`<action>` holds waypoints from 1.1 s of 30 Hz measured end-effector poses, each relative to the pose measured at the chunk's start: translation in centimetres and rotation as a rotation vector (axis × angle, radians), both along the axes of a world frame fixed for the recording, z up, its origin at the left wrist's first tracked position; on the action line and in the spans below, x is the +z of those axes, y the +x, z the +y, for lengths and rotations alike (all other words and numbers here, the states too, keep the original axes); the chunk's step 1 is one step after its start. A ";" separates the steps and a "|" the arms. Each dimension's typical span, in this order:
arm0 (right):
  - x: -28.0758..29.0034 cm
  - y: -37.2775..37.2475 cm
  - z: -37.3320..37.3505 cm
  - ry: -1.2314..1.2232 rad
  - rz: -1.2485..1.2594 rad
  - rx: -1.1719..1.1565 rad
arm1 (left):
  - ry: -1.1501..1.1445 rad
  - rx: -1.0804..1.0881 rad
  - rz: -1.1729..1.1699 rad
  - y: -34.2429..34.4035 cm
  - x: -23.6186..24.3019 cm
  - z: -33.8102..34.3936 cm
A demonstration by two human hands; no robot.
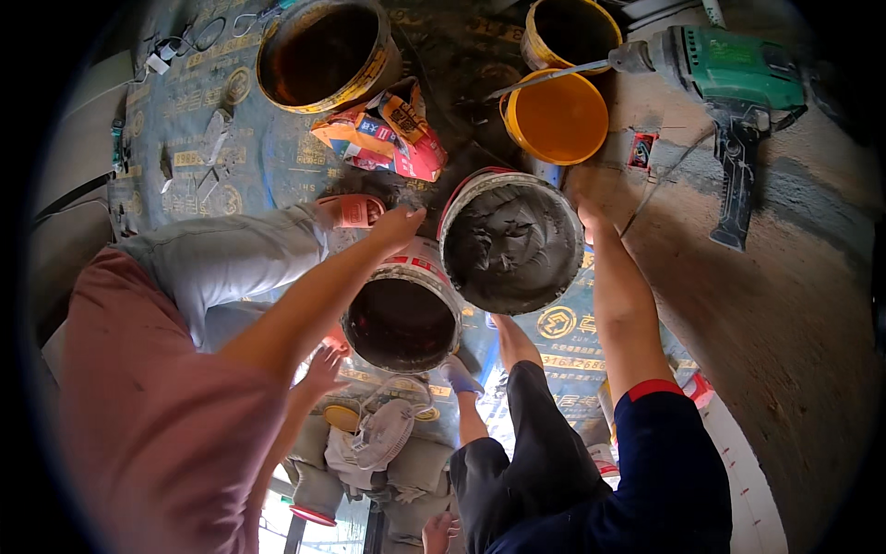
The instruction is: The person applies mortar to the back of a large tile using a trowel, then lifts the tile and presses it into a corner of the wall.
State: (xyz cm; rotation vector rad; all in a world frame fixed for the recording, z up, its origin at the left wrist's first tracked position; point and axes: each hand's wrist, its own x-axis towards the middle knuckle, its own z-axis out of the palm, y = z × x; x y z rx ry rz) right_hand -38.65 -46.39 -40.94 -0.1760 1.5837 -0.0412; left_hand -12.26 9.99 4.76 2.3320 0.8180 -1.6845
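A bucket (447, 220) filled with thick grey mortar (508, 245) stands in the middle. My right hand (587, 218) is closed on its right edge, the fingers partly hidden. Low at the picture's bottom edge, my left hand (440, 533) shows only in part, fingers loosely bent and apart, nothing visible in it. Just left of the mortar bucket is a second bucket (415, 263), tilted, its inside dark. A co-worker's hand (399, 231) is beside that bucket's upper end, and their other hand (323, 371) is near its mouth.
A co-worker in a pink shirt (175, 397) bends in from the left. A green mixing drill (738, 74) lies at upper right, beside yellow buckets (558, 115). A dirty bucket (369, 78) and a torn red bag (420, 152) are beyond. A fan (383, 434) stands near sacks (420, 462).
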 end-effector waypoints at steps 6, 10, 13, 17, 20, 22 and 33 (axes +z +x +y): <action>4.1 2.0 -2.4 -0.210 0.143 0.137 | -0.047 0.007 0.005 -1.0 -0.3 0.6; 8.1 4.3 -3.8 -0.605 0.137 0.344 | -0.109 0.027 0.011 -1.8 0.1 2.2; 12.9 6.7 -4.6 -0.785 0.206 0.665 | -0.173 0.042 0.000 -3.0 0.3 2.7; 21.2 10.2 -3.1 -0.831 0.280 1.188 | -0.241 0.123 -0.017 -4.7 -0.4 3.2; 24.7 12.5 0.3 -0.798 0.156 1.410 | -0.306 0.149 -0.059 -6.8 -1.1 4.7; 23.6 11.7 2.2 -0.793 0.184 1.515 | -0.368 0.065 -0.076 -7.1 -0.6 3.9; 19.2 13.1 12.0 -0.793 0.090 1.590 | -0.201 0.657 -0.359 -23.2 1.4 16.7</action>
